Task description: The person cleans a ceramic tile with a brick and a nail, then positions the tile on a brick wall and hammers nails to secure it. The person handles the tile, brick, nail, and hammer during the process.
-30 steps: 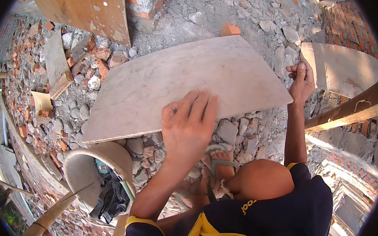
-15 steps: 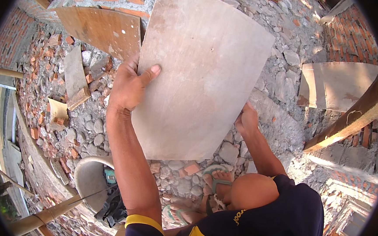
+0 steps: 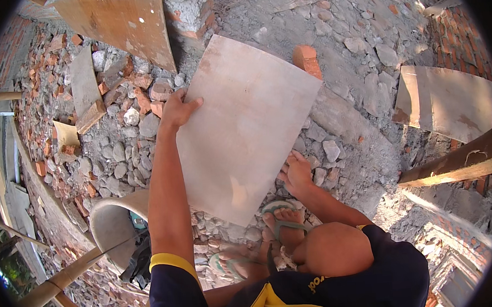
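A thin, pale plywood sheet (image 3: 249, 113) is tilted in front of me, low over the rubble. On its left edge my left hand (image 3: 178, 110) is closed, thumb on the upper face and the other fingers mostly hidden behind. Lower down, my right hand (image 3: 297, 174) grips the right edge, its fingertips partly hidden at the sheet's side. A red brick (image 3: 307, 61) stands against the sheet's far right edge. Below the near corner are my feet in green flip-flops (image 3: 288, 222).
A brown board (image 3: 117, 28) leans by a brick pillar at the far left. Stones and broken bricks (image 3: 115, 157) cover the ground. Another board (image 3: 445, 102) and a wooden beam (image 3: 452, 162) stand at right. A pale bucket-like container (image 3: 105, 226) and a pole (image 3: 61, 283) are at lower left.
The plywood sheet has moved down and away from me, and looks smaller. Both hands have kept hold of it. The red brick at its far edge has come into view.
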### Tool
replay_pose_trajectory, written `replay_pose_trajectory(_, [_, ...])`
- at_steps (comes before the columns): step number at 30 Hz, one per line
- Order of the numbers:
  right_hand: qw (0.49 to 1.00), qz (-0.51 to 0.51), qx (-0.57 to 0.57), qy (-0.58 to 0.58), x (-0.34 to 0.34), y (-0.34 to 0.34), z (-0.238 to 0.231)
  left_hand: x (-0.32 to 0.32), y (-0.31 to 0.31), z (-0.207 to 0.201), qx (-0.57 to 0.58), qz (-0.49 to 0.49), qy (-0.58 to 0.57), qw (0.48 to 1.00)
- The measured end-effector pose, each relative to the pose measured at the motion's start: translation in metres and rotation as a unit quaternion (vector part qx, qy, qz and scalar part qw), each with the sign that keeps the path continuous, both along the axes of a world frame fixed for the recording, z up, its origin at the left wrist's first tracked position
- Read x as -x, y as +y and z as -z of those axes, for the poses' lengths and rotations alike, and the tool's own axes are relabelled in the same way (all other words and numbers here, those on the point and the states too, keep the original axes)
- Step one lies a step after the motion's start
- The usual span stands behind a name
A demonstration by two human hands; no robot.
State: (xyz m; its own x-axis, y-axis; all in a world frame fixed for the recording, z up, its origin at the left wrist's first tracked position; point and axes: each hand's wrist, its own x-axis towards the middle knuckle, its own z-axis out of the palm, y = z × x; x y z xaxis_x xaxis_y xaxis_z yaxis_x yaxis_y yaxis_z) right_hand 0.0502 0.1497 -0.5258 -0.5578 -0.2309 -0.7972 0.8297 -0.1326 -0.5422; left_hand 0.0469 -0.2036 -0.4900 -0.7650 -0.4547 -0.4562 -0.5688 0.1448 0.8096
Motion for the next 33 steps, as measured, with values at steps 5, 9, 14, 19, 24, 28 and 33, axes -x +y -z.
replay_pose_trajectory(5, [0.995,-0.062,0.001,-0.072,-0.03,-0.024,-0.005,-0.005,-0.024,0.006,0.146,0.013,-0.026,0.989])
replay_pose_trajectory(9, [0.993,-0.069,0.011,-0.096,-0.029,-0.039,0.002,-0.006,-0.034,0.011,0.092,-0.058,-0.058,0.992])
replay_pose_trajectory(14, [0.978,-0.152,-0.14,0.024,-0.003,-0.007,-0.004,-0.001,-0.023,0.02,0.185,-0.052,-0.054,0.98])
replay_pose_trajectory(19, [0.852,-0.183,-0.294,0.393,0.027,0.024,-0.029,0.004,-0.001,0.016,0.241,-0.036,0.007,0.97])
replay_pose_trajectory(24, [0.716,-0.216,-0.186,0.637,0.079,-0.024,-0.027,0.021,0.046,0.021,0.595,-0.08,0.097,0.794])
replay_pose_trajectory(28, [0.705,-0.209,-0.181,0.653,0.091,-0.059,-0.028,0.006,0.098,0.031,0.368,-0.034,0.204,0.906])
replay_pose_trajectory(33, [0.716,-0.196,-0.168,0.649,0.094,-0.066,-0.026,-0.012,0.137,0.047,0.29,-0.111,0.264,0.913])
